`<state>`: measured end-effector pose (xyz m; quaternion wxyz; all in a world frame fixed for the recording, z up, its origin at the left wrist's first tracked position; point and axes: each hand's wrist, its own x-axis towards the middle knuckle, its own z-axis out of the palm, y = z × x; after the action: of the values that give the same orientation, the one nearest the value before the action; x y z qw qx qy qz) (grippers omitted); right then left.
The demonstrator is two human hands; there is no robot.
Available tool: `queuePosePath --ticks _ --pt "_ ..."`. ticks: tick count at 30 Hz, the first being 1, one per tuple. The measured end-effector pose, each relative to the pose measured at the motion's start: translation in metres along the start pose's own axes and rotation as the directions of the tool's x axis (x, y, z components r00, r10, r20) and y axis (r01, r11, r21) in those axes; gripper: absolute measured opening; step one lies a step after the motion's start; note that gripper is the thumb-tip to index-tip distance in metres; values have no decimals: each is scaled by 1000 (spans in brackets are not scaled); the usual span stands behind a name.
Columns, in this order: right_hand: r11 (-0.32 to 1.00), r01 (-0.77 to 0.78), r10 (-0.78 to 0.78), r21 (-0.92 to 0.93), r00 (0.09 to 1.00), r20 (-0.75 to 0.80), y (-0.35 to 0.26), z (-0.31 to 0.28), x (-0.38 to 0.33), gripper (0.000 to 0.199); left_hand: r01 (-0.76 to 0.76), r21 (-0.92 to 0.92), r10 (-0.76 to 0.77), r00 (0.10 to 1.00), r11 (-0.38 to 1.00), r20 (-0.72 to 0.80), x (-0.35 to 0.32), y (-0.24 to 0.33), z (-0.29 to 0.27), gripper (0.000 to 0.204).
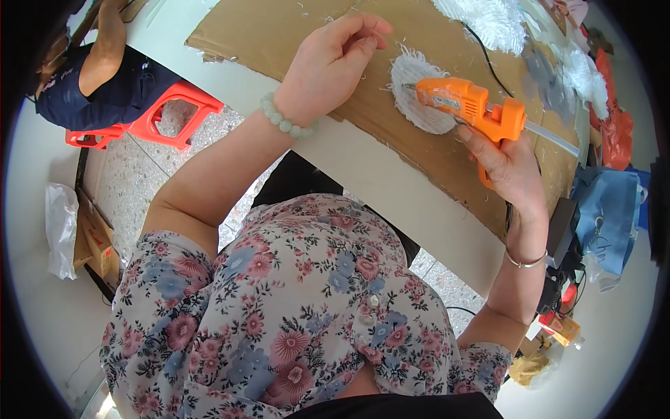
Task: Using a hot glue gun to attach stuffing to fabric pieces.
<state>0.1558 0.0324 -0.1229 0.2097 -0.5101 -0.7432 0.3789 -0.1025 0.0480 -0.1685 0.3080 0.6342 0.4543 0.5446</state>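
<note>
My right hand [513, 171] is wrapped round an orange hot glue gun [464, 98], with a clear glue stick [555, 138] poking out of its back end. The gun's nozzle rests at or just over a round white fluffy fabric piece [421, 115] with frayed edges; whether it touches cannot be told. That piece lies on a brown cardboard sheet [398, 157]. Left of it, my left hand [335, 66] hovers above the cardboard, fingers curled in toward the thumb. Nothing shows between those fingertips.
White fringed material [488, 24] is heaped at the far right of the white table [356, 157]. A black cord [488, 57] crosses the cardboard. Red plastic stools [185, 115] and another person [105, 87] are at the left. A blue bag [606, 216] hangs at the right.
</note>
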Motion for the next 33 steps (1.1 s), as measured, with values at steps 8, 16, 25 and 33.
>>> queuePosePath --ticks 8,16,25,33 --pt "1000 0 0 8 1000 28 -8 3 18 20 120 12 -121 989 993 85 0 3 -11 22" --pt "959 -18 19 284 1000 -2 -4 -4 16 25 130 10 -130 987 992 92 2 12 -10 21" --pt "977 -126 128 174 992 -3 -10 3 19 25 139 35 -142 985 990 100 2 16 -12 23" --pt "982 -115 115 151 993 6 -18 10 17 23 133 31 -135 987 991 90 -2 10 -16 22"
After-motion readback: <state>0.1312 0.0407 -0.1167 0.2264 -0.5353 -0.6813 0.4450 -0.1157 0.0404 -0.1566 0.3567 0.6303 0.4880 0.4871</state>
